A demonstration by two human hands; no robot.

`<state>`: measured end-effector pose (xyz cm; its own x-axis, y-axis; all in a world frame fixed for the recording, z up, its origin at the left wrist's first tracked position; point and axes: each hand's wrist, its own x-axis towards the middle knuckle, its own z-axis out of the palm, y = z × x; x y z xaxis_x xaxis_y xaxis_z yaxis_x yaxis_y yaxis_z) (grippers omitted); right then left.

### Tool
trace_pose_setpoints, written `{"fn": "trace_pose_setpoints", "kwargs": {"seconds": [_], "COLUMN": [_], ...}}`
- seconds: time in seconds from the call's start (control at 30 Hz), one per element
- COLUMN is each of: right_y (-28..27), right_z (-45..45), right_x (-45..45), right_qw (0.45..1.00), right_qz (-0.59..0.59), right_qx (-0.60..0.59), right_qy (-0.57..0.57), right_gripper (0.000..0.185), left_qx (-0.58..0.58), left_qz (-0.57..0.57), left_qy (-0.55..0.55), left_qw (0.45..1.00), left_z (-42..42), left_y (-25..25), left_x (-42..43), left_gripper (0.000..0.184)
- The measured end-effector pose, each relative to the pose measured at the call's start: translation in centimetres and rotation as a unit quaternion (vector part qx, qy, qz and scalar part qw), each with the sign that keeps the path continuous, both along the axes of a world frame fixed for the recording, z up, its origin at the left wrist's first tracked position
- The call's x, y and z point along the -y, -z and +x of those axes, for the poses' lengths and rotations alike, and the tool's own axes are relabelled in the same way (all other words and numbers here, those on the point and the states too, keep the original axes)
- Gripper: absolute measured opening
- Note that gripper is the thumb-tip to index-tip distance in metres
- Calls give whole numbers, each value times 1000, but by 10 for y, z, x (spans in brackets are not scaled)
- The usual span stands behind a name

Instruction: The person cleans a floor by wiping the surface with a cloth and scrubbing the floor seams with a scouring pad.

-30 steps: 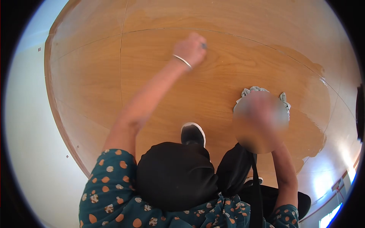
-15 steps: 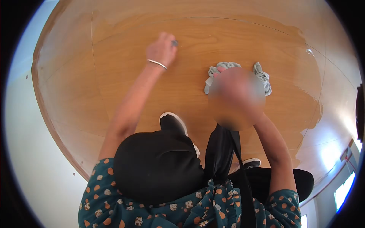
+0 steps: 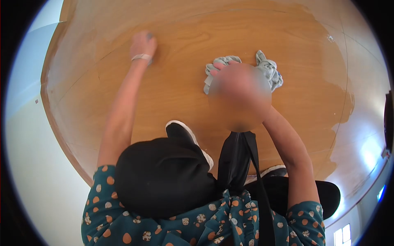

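My left hand [image 3: 143, 45] is closed in a fist low over the wooden floor [image 3: 180, 86], at the upper left, with a bracelet at its wrist. A small grey bit shows at its fingers, too little to name. My right hand [image 3: 242, 84] rests on a crumpled pale grey cloth [image 3: 269, 71], which bunches out on both sides of it. A round blur covers most of this hand. Its fingertips lie over the cloth's left part and seem to grip it.
A wet, darker patch of floor ends in a ragged edge [image 3: 349, 102] at the right. A pale wall [image 3: 24, 135] with a brown skirting [image 3: 51, 110] runs along the left. My shoes [image 3: 180, 131] and black-clad knees [image 3: 164, 176] are close below, with a black strap [image 3: 254, 156] hanging between them.
My left hand has moved left across the floor, still closed. The cloth and my right hand appear slightly further left and up as the view has shifted.
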<state>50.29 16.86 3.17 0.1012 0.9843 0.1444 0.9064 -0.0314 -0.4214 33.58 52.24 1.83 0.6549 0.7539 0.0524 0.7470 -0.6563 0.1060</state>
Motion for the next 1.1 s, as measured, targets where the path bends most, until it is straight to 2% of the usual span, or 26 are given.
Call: {"fn": "trace_pose_setpoints", "kwargs": {"seconds": [0.03,0.07,0.1,0.13,0.2,0.27,0.37,0.5,0.57,0.6,0.67,0.73,0.77,0.83,0.87,0.9,0.93,0.97,1.0,1.03,1.07,1.1], "right_y": [0,1,3,4,2,0,0,3,6,9,16,24,18,9,20,11,12,24,29,35,36,20], "right_z": [-2,-1,0,1,2,4,-3,-22,-59,-75,-91,-76,-57,0,41,81,125,175,216,252,279,284], "right_x": [5,5,4,2,-2,-2,1,6,18,22,26,16,8,-12,-14,-11,0,16,37,62,75,70], "right_qw": [1000,1000,1000,1000,999,999,998,997,992,992,975,980,983,993,982,967,946,930,912,901,856,823], "right_qz": [-2,7,17,29,45,49,58,76,89,91,137,145,151,83,92,54,64,90,20,34,-114,-152], "right_qx": [0,1,2,4,12,14,14,14,48,52,1,54,82,49,74,111,139,196,181,163,184,151], "right_qy": [1,-1,-3,-4,-3,3,8,10,-69,-68,-176,-125,-65,74,147,223,286,298,369,401,470,527], "right_gripper": [70,70,70,69,69,66,63,48,36,36,31,28,29,34,40,44,47,48,47,47,48,46], "left_qx": [-29,-3,33,76,26,60,54,48,30,43,49,56,61,45,43,41,42,46,51,34,21,43], "left_qz": [-120,-162,-162,-143,-232,-220,-139,-88,-117,-120,-126,-120,-116,-129,-132,-129,-126,-121,-115,-124,-126,-91], "left_qy": [-10,21,133,191,234,275,162,10,-44,-51,-68,-59,-43,-54,-58,-53,-47,-42,-40,-47,-56,-25], "left_qw": [992,987,977,968,944,934,975,995,992,991,988,989,990,989,989,989,990,991,991,991,990,995], "left_z": [53,97,124,145,174,166,122,-13,-64,-81,-103,-106,-104,-100,-104,-106,-105,-102,-100,-99,-96,-96], "left_y": [-18,-30,-22,-16,-16,-8,-10,2,-5,-3,5,-2,-6,-11,-11,-10,-8,-6,-4,-4,-6,-7], "left_x": [27,66,88,115,151,156,121,42,47,56,78,96,96,95,97,97,97,96,94,93,91,92], "left_gripper": [25,24,25,23,21,22,22,26,25,25,26,27,27,27,27,27,26,26,25,24,23,22]}}
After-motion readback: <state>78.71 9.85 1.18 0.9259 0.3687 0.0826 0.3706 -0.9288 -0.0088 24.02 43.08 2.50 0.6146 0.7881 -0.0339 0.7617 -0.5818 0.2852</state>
